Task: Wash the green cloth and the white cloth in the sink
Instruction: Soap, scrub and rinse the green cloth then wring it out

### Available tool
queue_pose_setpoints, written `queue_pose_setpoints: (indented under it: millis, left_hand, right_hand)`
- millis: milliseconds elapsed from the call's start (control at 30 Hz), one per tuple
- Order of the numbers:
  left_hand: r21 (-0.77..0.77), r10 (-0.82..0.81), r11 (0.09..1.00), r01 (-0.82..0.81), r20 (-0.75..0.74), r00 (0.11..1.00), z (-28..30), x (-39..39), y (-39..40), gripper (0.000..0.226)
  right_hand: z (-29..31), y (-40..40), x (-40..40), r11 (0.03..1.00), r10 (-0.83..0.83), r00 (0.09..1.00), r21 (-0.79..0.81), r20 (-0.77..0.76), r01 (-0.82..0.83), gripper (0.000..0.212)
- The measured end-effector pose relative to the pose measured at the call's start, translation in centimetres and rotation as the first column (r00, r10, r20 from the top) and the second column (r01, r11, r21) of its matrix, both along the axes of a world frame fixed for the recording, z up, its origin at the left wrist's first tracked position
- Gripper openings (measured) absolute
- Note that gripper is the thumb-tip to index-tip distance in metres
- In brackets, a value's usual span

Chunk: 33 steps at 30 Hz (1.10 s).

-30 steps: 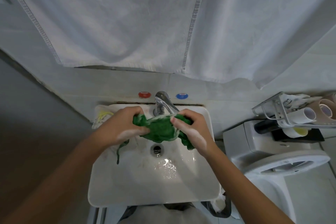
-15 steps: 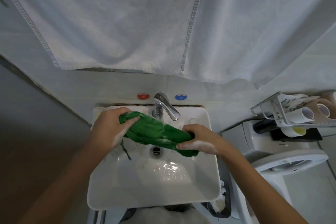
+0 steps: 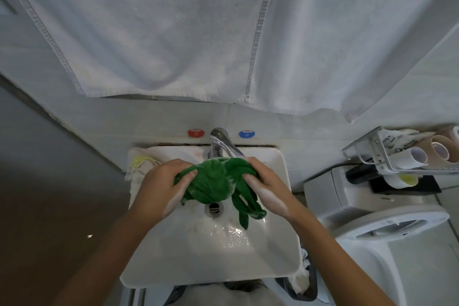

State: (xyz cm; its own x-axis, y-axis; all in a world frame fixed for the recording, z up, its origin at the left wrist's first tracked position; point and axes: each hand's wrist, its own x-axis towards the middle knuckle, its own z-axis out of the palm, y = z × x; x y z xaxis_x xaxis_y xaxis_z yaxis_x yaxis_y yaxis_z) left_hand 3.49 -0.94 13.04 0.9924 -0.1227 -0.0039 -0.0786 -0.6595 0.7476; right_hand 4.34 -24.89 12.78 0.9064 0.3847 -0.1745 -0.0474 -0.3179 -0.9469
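The wet green cloth (image 3: 215, 181) is bunched up over the white sink (image 3: 211, 256), just above the drain (image 3: 213, 208). My left hand (image 3: 162, 187) grips its left side, thumb pressed into the fabric. My right hand (image 3: 267, 185) grips its right side, and soapy foam covers both hands. A strip of the green cloth hangs down toward the basin at the right. The white cloth (image 3: 139, 166) with yellow marks lies on the sink's back left corner, partly hidden by my left hand.
A chrome faucet (image 3: 221, 144) stands behind the cloth, between a red knob (image 3: 195, 132) and a blue knob (image 3: 246, 134). A large white towel (image 3: 198, 32) hangs above. A wire rack with tubes (image 3: 409, 154) and a toilet (image 3: 385, 218) stand at the right.
Both hands have pushed the green cloth back together into a bunch under the faucet, after stretching it out between them half a second ago.
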Motion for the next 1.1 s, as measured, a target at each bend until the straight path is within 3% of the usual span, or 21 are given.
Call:
queue_pose_setpoints:
  millis: [133, 233, 367, 467, 533, 600, 733, 900, 1000, 1100]
  left_hand:
    - [-0.047, 0.045, 0.998, -0.046, -0.031, 0.999, -0.4, -0.2, -0.4, 0.031]
    - [-0.207, 0.045, 0.976, -0.064, -0.096, 0.994, -0.6, -0.5, -1.1, 0.016]
    - [-0.404, 0.085, 0.907, -0.120, -0.102, 0.991, -0.3, -1.2, -3.9, 0.018]
    - [-0.511, 0.217, 0.822, -0.250, -0.125, 0.968, -0.7, -1.4, -6.7, 0.015]
    - [-0.510, 0.349, 0.777, -0.370, -0.141, 0.926, -0.8, -1.2, -8.4, 0.012]
    - [-0.488, 0.473, 0.731, -0.478, -0.142, 0.869, -0.9, -0.4, -8.8, 0.023]
    - [-0.538, 0.546, 0.655, -0.531, -0.148, 0.825, -1.4, 1.0, -8.2, 0.040]
    - [-0.493, 0.549, 0.685, -0.537, -0.136, 0.825, -1.0, 0.8, -9.3, 0.037]
    - [-0.516, 0.551, 0.650, -0.558, -0.186, 0.813, -2.1, 3.9, -7.0, 0.041]
    - [-0.482, 0.541, 0.710, -0.513, -0.094, 0.836, -1.8, 2.5, -7.9, 0.041]
  right_hand:
    - [0.0, 0.6, 0.0, 0.982, -0.080, 0.995, 0.167, -0.059, 0.089, 0.023]
    - [0.0, 1.0, -0.3, 0.957, -0.102, 0.985, 0.258, -0.141, 0.136, 0.026]
    - [-0.4, 3.6, -0.6, 0.941, -0.187, 0.969, 0.253, -0.159, 0.223, 0.020]
    - [-0.6, 6.9, 0.0, 0.845, -0.403, 0.899, 0.308, -0.174, 0.438, 0.025]
    - [-0.7, 8.9, 0.6, 0.742, -0.514, 0.824, 0.360, -0.238, 0.566, 0.032]
    - [-0.8, 10.2, 0.6, 0.693, -0.560, 0.785, 0.370, -0.265, 0.619, 0.037]
    - [-1.0, 9.7, 0.1, 0.796, -0.494, 0.846, 0.288, -0.201, 0.533, 0.028]
    - [-1.3, 9.4, 2.7, 0.736, -0.584, 0.768, 0.227, -0.262, 0.637, 0.026]
    - [-1.6, 10.5, 0.6, 0.805, -0.524, 0.819, 0.177, -0.235, 0.566, 0.033]
    - [-1.5, 9.8, 1.2, 0.817, -0.528, 0.828, 0.153, -0.187, 0.555, 0.033]
